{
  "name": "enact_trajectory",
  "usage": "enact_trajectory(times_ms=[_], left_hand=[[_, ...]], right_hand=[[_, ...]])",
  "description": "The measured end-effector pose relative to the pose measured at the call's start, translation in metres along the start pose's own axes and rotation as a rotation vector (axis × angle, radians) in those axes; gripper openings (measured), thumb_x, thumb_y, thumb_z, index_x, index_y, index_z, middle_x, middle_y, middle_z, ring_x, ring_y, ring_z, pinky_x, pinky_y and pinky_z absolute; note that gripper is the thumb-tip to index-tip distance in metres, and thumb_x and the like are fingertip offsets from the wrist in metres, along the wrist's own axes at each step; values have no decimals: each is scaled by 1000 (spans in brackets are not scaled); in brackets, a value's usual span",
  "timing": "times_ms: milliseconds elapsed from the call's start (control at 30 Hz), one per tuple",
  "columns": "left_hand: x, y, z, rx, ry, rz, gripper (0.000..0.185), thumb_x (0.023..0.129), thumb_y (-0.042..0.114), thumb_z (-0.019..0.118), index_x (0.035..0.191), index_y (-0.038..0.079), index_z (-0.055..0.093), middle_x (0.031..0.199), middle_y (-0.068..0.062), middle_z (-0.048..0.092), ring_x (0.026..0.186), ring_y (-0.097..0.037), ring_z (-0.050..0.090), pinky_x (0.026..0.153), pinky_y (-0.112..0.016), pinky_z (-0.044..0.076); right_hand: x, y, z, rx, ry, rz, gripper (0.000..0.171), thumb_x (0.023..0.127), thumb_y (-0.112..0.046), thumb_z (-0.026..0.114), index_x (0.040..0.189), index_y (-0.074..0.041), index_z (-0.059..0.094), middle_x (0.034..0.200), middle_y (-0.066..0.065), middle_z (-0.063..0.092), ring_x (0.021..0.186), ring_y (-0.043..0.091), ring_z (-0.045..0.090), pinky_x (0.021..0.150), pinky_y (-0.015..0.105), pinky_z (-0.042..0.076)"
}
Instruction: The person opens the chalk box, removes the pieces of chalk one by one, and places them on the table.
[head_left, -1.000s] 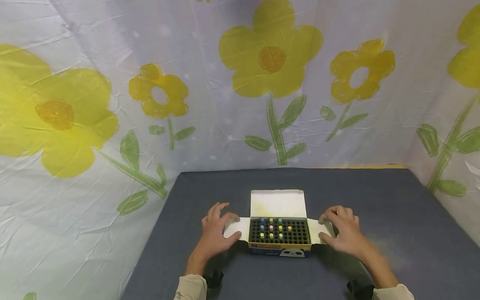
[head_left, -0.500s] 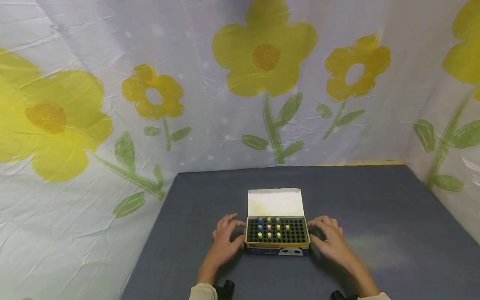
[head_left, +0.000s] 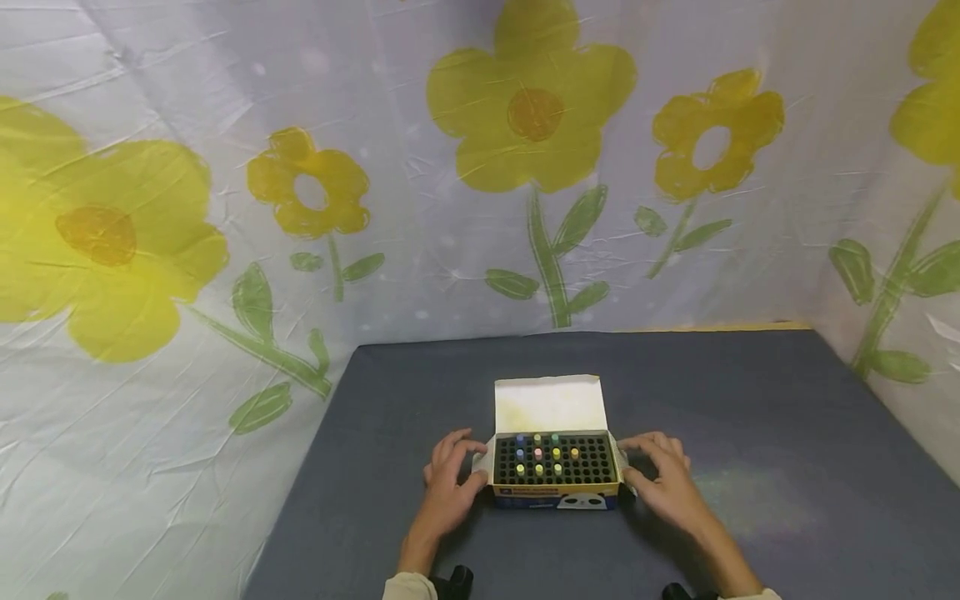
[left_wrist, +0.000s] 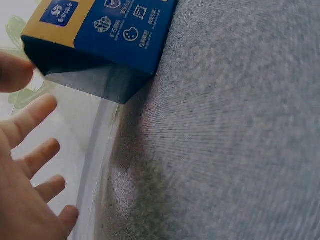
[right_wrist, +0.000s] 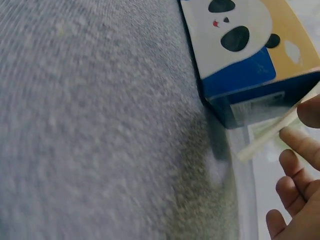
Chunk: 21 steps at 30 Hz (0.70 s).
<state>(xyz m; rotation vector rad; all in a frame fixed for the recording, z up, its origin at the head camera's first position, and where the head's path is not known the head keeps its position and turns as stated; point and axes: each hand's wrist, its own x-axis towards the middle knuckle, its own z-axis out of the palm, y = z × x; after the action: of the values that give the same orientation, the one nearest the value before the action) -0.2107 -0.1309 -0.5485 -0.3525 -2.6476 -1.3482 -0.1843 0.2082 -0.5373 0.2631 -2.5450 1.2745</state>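
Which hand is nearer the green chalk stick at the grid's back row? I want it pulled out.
Right, slightly. The right hand is at the box's right end, the left hand at its left end; the green chalk stick stands right of centre.

A blue-and-yellow cardboard box (head_left: 556,471) sits upright near the front of the grey desk (head_left: 750,417), its lid flap raised behind, holding a black grid with several coloured chalk sticks (head_left: 537,454).

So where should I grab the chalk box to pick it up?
Probably by its two short ends, one hand from each side. The chalk box sits flat and open-topped, lid flap up behind, and the left hand and right hand already flank those ends.
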Motion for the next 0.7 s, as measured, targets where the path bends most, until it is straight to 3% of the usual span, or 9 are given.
enact_trajectory(times_ms=[233, 467, 700], left_hand=[[4, 7, 1, 19, 57, 91, 41, 91, 32, 68, 131, 24, 63, 153, -11, 48, 148, -40, 30, 104, -67, 18], [9, 12, 6, 47, -16, 120, 59, 91, 44, 70, 146, 30, 54, 153, -4, 50, 149, -37, 31, 108, -68, 17], [11, 14, 11, 75, -44, 103, 58, 91, 48, 69, 146, 35, 55, 150, 0, 55, 148, -37, 35, 110, -66, 17]], right_hand=[[-2, -1, -10, 1, 84, -57, 33, 84, -1, 71, 116, -10, 71, 102, 3, 60, 96, 12, 34, 82, 42, 17], [0, -4, -13, -29, 153, -106, 38, 78, -1, 73, 114, -11, 73, 98, -1, 63, 92, 10, 36, 79, 33, 16], [2, -9, -16, -16, 166, -130, 37, 76, 1, 73, 112, -8, 72, 96, 2, 60, 94, 9, 36, 83, 37, 16]])
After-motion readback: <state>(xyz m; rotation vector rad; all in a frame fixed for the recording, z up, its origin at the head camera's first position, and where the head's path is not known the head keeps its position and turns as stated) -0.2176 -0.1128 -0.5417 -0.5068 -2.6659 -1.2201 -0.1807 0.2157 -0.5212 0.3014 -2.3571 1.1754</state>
